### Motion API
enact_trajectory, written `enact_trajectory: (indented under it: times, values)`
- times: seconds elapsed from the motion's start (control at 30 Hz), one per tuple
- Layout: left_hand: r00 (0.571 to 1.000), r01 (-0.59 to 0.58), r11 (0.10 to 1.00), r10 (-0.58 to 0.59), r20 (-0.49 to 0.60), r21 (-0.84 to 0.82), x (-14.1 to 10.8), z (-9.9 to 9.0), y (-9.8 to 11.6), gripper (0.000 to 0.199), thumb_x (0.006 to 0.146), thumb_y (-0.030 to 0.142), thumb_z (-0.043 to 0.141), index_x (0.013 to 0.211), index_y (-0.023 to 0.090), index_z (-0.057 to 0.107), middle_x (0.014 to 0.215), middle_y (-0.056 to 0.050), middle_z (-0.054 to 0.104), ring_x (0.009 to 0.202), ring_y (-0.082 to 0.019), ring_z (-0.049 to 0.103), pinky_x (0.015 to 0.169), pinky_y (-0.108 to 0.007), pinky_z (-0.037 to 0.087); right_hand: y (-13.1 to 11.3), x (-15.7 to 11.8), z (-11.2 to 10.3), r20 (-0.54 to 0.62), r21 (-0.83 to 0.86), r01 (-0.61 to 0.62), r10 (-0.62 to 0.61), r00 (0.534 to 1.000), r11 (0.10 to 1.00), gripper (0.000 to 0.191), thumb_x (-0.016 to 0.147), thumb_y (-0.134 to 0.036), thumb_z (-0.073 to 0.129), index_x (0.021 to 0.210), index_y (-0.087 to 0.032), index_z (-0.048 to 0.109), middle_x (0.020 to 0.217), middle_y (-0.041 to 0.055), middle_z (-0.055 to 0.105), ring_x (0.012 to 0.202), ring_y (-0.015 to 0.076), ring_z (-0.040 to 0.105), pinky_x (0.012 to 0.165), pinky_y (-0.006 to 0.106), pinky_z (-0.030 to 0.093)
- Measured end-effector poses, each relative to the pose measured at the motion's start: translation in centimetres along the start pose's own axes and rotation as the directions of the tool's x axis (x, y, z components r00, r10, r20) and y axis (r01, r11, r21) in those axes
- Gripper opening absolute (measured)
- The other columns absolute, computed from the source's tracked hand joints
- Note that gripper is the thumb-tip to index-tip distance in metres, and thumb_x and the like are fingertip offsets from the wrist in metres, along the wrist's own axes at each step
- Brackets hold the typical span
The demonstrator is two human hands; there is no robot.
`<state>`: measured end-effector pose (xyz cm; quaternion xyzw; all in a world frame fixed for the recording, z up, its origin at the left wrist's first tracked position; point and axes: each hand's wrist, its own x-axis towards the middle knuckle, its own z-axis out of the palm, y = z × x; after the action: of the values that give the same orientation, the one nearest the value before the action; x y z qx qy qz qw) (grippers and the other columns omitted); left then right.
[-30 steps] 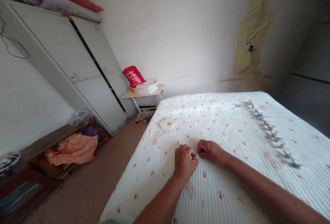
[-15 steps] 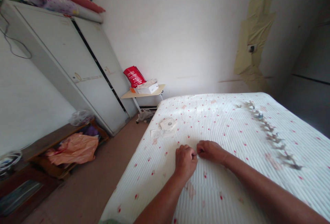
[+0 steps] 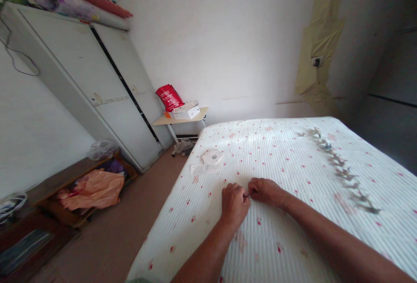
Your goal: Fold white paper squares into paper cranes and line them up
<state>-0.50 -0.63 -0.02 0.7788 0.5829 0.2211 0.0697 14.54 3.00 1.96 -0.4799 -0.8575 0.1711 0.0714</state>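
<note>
My left hand (image 3: 235, 200) and my right hand (image 3: 264, 191) are close together over the quilted bed cover (image 3: 286, 239), fingertips nearly meeting. Both are closed in a pinch. Whatever sits between the fingers is too small or too hidden to name. Beyond my left hand lie some white paper pieces (image 3: 213, 157), one with a dark round print. Off to the right, a row of small folded-looking grey-brown figures (image 3: 340, 163) runs slantwise across the cover; blur hides their detail.
A small table (image 3: 163, 120) beside the bed bears a red bag (image 3: 170, 98) and a white box (image 3: 187, 112). On the left stand a grey cabinet (image 3: 78, 65) with rolled mats (image 3: 81, 2) on top and a low wooden shelf (image 3: 48, 183) holding an orange plastic bag (image 3: 94, 188).
Both hands stay in nearly the same place, with only slight finger movement. The view has shifted very little.
</note>
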Motion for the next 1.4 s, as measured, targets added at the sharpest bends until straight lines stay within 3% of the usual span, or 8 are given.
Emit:
enact_trajectory:
  times: [0.37,0.73,0.83,0.93,1.07,1.17,1.4]
  values:
    - [0.988,-0.153,0.978,0.151,0.025,0.141,0.3,0.1,-0.2,0.005,0.071,0.014,0.054,0.070,0.018,0.057,0.079,-0.004,0.058,0.084,-0.020,0.049,0.073,-0.032,0.034,-0.4,0.2,-0.1,0.003,-0.018,-0.019,0.019,1.000,1.000,0.017,0.070,-0.020,0.054,0.079,-0.021,0.069,0.085,0.0034,0.066,0.076,0.0166,0.059,0.061,0.023,0.035]
    - [0.986,-0.163,0.984,0.164,-0.009,0.074,0.2,0.3,-0.5,0.007,0.072,0.011,0.055,0.068,0.018,0.055,0.076,-0.002,0.057,0.080,-0.017,0.048,0.072,-0.030,0.033,0.9,0.8,0.0,0.000,0.094,-0.036,0.036,0.999,0.995,0.017,0.061,-0.008,0.051,0.064,-0.015,0.066,0.070,0.0028,0.064,0.062,0.0112,0.054,0.054,0.019,0.033]
    - [0.988,-0.153,0.986,0.155,-0.018,0.068,0.2,0.4,-0.5,0.008,0.072,0.011,0.054,0.067,0.018,0.055,0.075,-0.002,0.057,0.080,-0.017,0.048,0.072,-0.030,0.032,1.5,0.6,-0.1,-0.009,0.163,-0.024,0.025,1.000,0.986,0.015,0.059,-0.006,0.050,0.060,-0.014,0.063,0.065,0.0015,0.060,0.058,0.0102,0.051,0.053,0.019,0.033]
    - [0.988,-0.150,0.987,0.151,-0.026,0.060,0.2,0.5,-0.5,0.010,0.072,0.011,0.053,0.065,0.018,0.055,0.073,-0.002,0.057,0.079,-0.017,0.048,0.071,-0.029,0.032,2.5,0.1,0.0,-0.002,0.345,0.005,-0.004,1.000,0.939,0.015,0.060,-0.006,0.050,0.062,-0.014,0.062,0.063,-0.0005,0.057,0.057,0.0095,0.050,0.053,0.019,0.036]
    - [0.989,-0.142,0.989,0.144,-0.036,0.049,0.2,0.5,-0.4,0.011,0.072,0.010,0.053,0.064,0.018,0.056,0.072,-0.002,0.057,0.078,-0.017,0.048,0.071,-0.029,0.031,2.9,-0.5,0.3,-0.092,0.486,0.129,-0.096,0.991,0.864,0.016,0.065,-0.011,0.054,0.075,-0.016,0.065,0.077,0.0006,0.058,0.068,0.0107,0.054,0.061,0.019,0.040]
    - [0.989,-0.140,0.990,0.141,-0.036,0.033,0.2,0.4,-0.3,0.011,0.072,0.011,0.054,0.064,0.018,0.056,0.072,-0.001,0.057,0.078,-0.017,0.049,0.072,-0.030,0.032,2.0,-0.6,0.6,-0.119,0.389,0.141,-0.102,0.988,0.910,0.014,0.069,-0.012,0.054,0.074,-0.017,0.066,0.080,0.0012,0.058,0.071,0.0110,0.055,0.065,0.020,0.040]
    - [0.985,-0.166,0.983,0.169,-0.026,0.081,0.1,0.2,-0.4,0.009,0.073,0.013,0.055,0.065,0.018,0.057,0.073,-0.002,0.057,0.079,-0.017,0.049,0.071,-0.030,0.033,0.3,-0.5,0.3,-0.036,0.076,0.069,-0.067,0.997,0.995,0.013,0.074,-0.015,0.054,0.077,-0.019,0.065,0.084,0.0016,0.059,0.070,0.0117,0.056,0.059,0.020,0.034]
